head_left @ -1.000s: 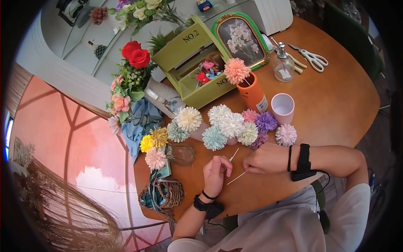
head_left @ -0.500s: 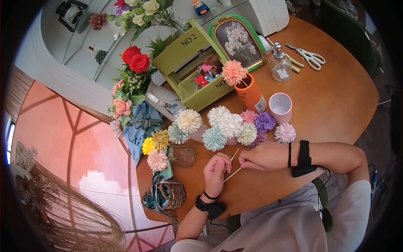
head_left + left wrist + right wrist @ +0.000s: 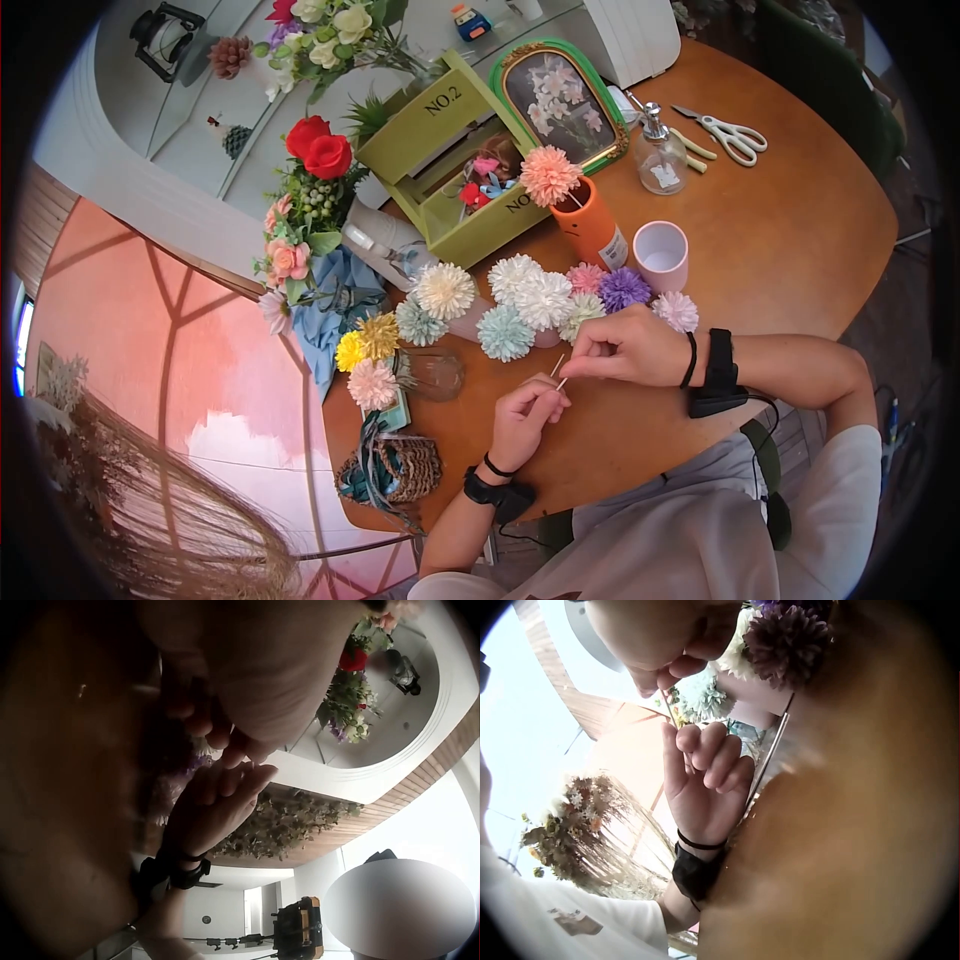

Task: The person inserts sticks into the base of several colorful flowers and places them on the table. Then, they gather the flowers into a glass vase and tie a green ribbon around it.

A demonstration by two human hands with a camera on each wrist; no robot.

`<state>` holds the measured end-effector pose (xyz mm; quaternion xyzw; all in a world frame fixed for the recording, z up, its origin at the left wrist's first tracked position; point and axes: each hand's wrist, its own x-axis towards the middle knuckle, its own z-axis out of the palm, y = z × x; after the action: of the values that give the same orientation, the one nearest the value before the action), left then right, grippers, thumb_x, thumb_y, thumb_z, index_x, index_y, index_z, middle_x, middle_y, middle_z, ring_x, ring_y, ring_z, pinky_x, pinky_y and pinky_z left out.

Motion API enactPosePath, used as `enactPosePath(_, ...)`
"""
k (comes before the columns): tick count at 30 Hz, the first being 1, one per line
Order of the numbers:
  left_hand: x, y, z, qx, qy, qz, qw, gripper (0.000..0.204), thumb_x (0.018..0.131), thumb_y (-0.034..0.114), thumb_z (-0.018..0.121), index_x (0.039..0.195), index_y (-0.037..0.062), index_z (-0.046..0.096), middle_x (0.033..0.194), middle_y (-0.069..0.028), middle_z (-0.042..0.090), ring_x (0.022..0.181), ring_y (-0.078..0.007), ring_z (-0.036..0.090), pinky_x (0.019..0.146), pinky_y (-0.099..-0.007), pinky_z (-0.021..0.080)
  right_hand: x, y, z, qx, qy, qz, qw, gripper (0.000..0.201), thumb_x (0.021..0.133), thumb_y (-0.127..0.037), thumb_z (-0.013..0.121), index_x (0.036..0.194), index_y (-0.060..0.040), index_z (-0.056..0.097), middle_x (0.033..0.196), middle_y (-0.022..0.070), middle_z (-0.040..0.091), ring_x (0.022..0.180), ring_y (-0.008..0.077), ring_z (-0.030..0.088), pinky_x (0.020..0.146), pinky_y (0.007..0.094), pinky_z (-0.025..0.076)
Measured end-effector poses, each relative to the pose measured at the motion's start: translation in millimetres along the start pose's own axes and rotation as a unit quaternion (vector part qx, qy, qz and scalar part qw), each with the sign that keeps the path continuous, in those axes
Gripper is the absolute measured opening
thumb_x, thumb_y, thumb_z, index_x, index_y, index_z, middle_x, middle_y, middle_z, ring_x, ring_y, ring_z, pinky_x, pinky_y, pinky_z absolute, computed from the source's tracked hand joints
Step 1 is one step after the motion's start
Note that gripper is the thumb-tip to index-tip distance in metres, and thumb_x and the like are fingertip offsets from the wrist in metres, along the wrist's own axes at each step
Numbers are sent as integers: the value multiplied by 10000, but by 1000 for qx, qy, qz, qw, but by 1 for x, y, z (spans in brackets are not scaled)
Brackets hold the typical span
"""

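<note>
A thin white stick bridges my two hands over the near part of the table. My left hand pinches its lower part, fingers curled, as the right wrist view also shows of the left hand. Fingertips of my right hand pinch the upper end, above and to the right. A second thin rod lies on the table beside the left hand. Just beyond the hands are pompom flowers: pale blue, white, purple and pale pink. A mauve one is hidden behind my right hand in the head view.
An orange vase holding a coral flower, a pink cup and a glass bottle stand farther back. Scissors lie at back right. A glass jar and wicker basket are at left; a green crate stands behind.
My right hand has risen and turned, its fingertips now pinching the stick close above the left hand. My left hand's fingers have shifted rightward. Less of the stick shows between the hands.
</note>
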<state>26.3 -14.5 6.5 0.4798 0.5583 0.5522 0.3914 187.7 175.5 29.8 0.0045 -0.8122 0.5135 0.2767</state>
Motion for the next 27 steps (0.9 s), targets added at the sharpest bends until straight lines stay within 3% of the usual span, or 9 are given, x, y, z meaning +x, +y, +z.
enactPosePath(2, 1, 1, -1, 9, 1, 0, 1000, 271, 1069, 159, 536, 940, -41, 666, 907, -45, 615, 757, -100, 556, 687, -239, 455, -1, 1, -2, 24, -13, -3, 1000, 207, 932, -249, 765, 963, -47, 732, 743, 49, 727, 617, 127, 690, 560, 265, 527)
enactPosePath(5, 0, -4, -5, 11, -4, -1, 1000, 325, 1082, 190, 518, 930, -48, 679, 898, -52, 625, 756, -109, 566, 690, -247, 466, -1, -8, -2, 140, -96, 47, 984, 184, 962, -209, 722, 1038, -43, 747, 791, 46, 750, 627, 121, 698, 564, 259, 543)
enactPosePath(11, -1, 4, 1, -7, -14, -33, 999, 358, 1091, 212, 508, 915, -46, 684, 911, -58, 643, 765, -115, 581, 696, -248, 474, -2, -8, 2, 170, -106, 20, 980, 180, 1016, -160, 625, 1070, -24, 730, 831, 47, 753, 638, 133, 704, 584, 286, 564)
enactPosePath(14, 0, 5, 1, 4, -9, -52, 999, 343, 1087, 193, 513, 901, -43, 679, 909, -55, 643, 764, -106, 579, 694, -244, 473, -2, -8, 0, 108, -64, -12, 992, 155, 1022, -132, 595, 1022, -33, 715, 843, 45, 735, 662, 167, 702, 611, 311, 563)
enactPosePath(16, 2, 4, 1, 10, -8, -51, 999, 333, 1084, 177, 514, 891, -42, 674, 903, -53, 641, 760, -99, 575, 693, -240, 471, 3, -9, -7, 30, -24, -113, 993, 134, 1011, -120, 596, 986, -43, 703, 835, 51, 711, 684, 201, 696, 624, 328, 558)
enactPosePath(18, 5, 2, -1, 13, -10, -36, 999, 324, 1081, 160, 513, 881, -41, 669, 896, -50, 637, 754, -91, 569, 690, -236, 468, 8, -11, -19, -86, 20, -206, 975, 83, 966, -127, 647, 944, -66, 699, 812, 58, 676, 708, 235, 681, 617, 338, 547)
enactPosePath(21, 4, 2, -1, 2, 10, -43, 999, 324, 1080, 149, 508, 869, -40, 665, 890, -47, 631, 746, -89, 563, 686, -232, 463, 11, -15, -40, -209, 69, -269, 938, 77, 931, -151, 693, 934, -75, 700, 806, 48, 674, 695, 231, 675, 604, 332, 540)
enactPosePath(24, 4, 2, 0, 18, 30, -32, 999, 375, 1089, 186, 493, 839, -44, 650, 861, -79, 617, 708, -112, 546, 656, -254, 446, 12, -11, -52, -311, 89, -262, 909, 76, 909, -156, 707, 941, -87, 700, 844, 28, 669, 713, 222, 670, 605, 325, 538)
enactPosePath(27, 5, -1, 0, 17, 52, -18, 998, 322, 1088, 172, 494, 898, -33, 654, 858, -70, 611, 705, -106, 543, 659, -244, 438, 14, -3, -51, -334, 87, -245, 906, 56, 899, -121, 710, 938, -83, 698, 855, 37, 667, 712, 226, 654, 608, 338, 527)
